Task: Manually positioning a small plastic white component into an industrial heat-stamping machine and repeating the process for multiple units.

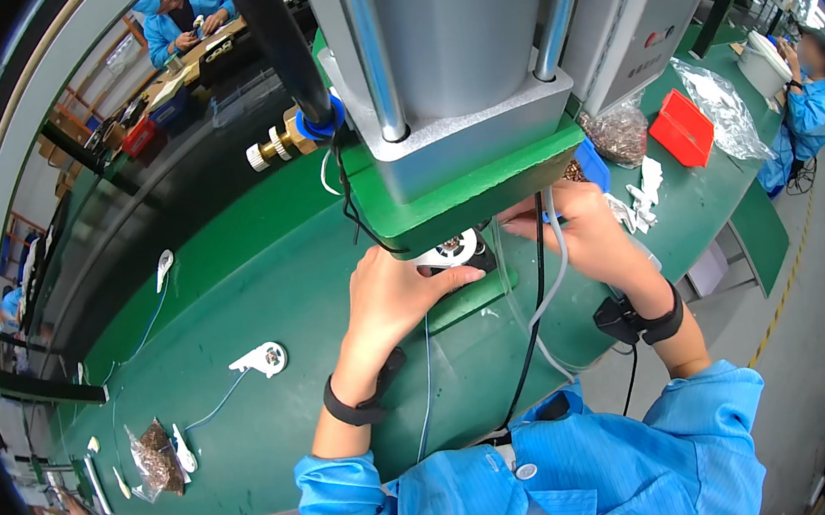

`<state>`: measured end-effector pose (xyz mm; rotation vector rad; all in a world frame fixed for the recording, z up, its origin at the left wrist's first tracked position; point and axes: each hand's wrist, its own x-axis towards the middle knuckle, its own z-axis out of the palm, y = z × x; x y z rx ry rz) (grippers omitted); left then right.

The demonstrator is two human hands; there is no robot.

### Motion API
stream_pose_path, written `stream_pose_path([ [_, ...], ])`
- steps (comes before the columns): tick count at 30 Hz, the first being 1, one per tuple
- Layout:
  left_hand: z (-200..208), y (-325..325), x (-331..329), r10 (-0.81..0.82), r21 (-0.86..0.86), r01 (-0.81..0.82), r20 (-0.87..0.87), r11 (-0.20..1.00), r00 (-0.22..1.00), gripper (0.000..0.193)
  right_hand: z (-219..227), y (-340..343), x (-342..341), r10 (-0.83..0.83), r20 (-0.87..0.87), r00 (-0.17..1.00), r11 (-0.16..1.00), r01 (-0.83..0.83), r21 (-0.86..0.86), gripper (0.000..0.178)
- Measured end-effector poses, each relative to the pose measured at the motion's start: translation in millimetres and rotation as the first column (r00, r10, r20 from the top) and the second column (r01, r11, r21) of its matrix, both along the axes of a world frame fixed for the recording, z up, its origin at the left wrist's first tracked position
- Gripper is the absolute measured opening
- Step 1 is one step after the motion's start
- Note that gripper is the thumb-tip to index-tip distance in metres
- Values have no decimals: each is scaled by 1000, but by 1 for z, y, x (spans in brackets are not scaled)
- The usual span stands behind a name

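Under the green-edged head of a bench press [481, 190], my left hand [386, 295] grips a white plastic housing [462, 249] with a round end and metal parts inside. The housing rests on a black fixture [481, 262] over a green base [472, 301], and the press hides part of it. On the other side of the press head is my right hand [576, 230], its fingers drawn together next to hanging cables [557, 272]. Whatever those fingertips hold is too small or hidden to make out. A thin blue-grey wire [430, 386] runs down the table below my left hand.
Similar white housings [264, 359] with wires lie at left, beside a bag of small brown parts [157, 457]. Right of the press are a blue bin [592, 166], another bag of parts [620, 130], a red bin [683, 129] and clear plastic [718, 105]. Co-workers sit farther off.
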<state>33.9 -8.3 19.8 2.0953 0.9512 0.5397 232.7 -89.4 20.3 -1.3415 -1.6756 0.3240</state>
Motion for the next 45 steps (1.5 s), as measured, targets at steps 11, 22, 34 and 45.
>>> stream_pose_path([
  [11,-8,7,-25,-58,66,52,87,996,995,29,-12,34,-16,212,101,972,975,-202,-95,20],
  [22,-17,12,-28,-135,-16,138,146,990,980,30,-15,21,-13,147,186,972,985,-127,-117,16],
  [34,-8,16,-37,-201,-126,208,63,970,977,35,-104,-91,91,-531,583,615,790,608,78,64],
  [45,7,11,-39,-170,-232,161,-22,959,985,36,-73,-69,79,-400,671,624,854,519,26,44],
])
